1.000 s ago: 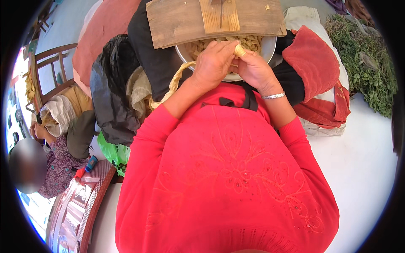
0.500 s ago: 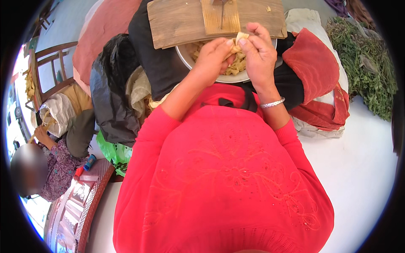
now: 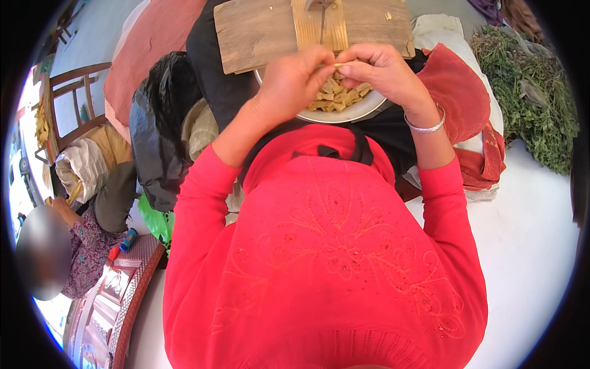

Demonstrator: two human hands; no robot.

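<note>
A white floor (image 3: 528,246) carries a green herb heap (image 3: 528,92) and a black bag (image 3: 157,135).

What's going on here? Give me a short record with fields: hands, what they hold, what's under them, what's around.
Left hand: fingers pinched on a small tan piece, above the bowl
Right hand: fingertips on the same piece from the other side; silver bangle on the wrist
Bowl: pale, round, holds a heap of tan cut pieces
Board: worn wood, just beyond the bowl, a metal blade at its middle
Right side: red cloth, pile of green herbs
Left side: black bag, wooden chair, another person seated
</note>
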